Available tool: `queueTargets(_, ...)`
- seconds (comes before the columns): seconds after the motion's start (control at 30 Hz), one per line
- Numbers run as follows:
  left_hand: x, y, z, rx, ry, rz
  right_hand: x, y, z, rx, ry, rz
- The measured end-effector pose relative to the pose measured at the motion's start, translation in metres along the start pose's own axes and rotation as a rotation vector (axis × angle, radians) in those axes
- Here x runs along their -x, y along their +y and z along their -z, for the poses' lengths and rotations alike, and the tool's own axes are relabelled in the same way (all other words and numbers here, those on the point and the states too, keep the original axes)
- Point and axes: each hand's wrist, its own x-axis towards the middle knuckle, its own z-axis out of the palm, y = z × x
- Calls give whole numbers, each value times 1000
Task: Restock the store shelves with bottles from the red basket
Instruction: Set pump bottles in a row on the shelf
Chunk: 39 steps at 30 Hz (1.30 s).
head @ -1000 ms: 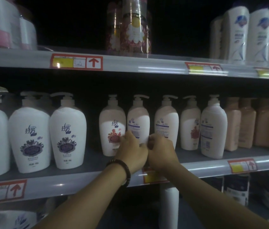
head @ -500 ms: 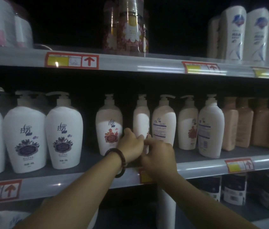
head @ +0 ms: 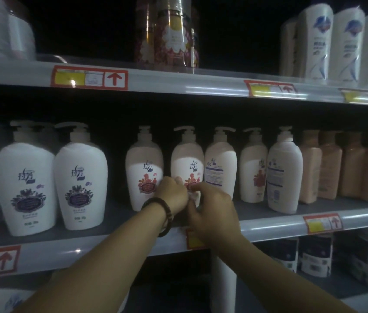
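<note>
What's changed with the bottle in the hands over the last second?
The pump bottle was turned on the spot: back label out a second ago, then edge-on, now its red flower front faces out. The left hand and right hand still grip its lower part. Neighbouring bottles on the shelf stayed put.

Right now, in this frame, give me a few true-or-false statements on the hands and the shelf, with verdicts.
1. The left hand and the right hand both grip the red-flower pump bottle on the middle shelf. True.
2. The bracelet sits on the right wrist. False: it is on the left wrist.
3. The gripped bottle shows its back label. False: its flower front faces out; the neighbouring bottle to its right shows its back.
4. Peach bottles stand further right on that shelf. True.
</note>
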Motion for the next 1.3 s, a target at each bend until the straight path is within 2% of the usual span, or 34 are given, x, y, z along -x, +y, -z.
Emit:
queueTargets(0.17, 9, 1, 7, -153, -48, -18, -8, -2, 0, -9, -137, -174)
queueTargets(0.23, 18, -1, 18, -210, -10, -61, -12, -4, -1, 1, -153, -207)
queueTargets(0.33, 27, -10, 37, -244, 267, -162, -18, -8, -1, 24, -167, -260)
queueTargets(0.4, 21, -16, 46, -269, 424, -112, -22, -12, -3, 44, -182, -272)
queueTargets(0.43, 17, -17, 48, -256, 441, -60, -24, -13, -3, 52, -182, -278)
queueTargets(0.67, -7, -16, 38, -188, 321, 124, -33, -17, -8, 83, -169, -304)
queueTargets(0.87, -19, -21, 29, -164, 315, 204, -34, -15, -12, 85, -147, -278)
queueTargets(1.0, -25, -26, 28, -185, 333, 182, -36, -16, -14, 80, -147, -280)
queueTargets(1.3, -23, -34, 32, -201, 260, 94, -38, -14, -12, 97, -175, -267)
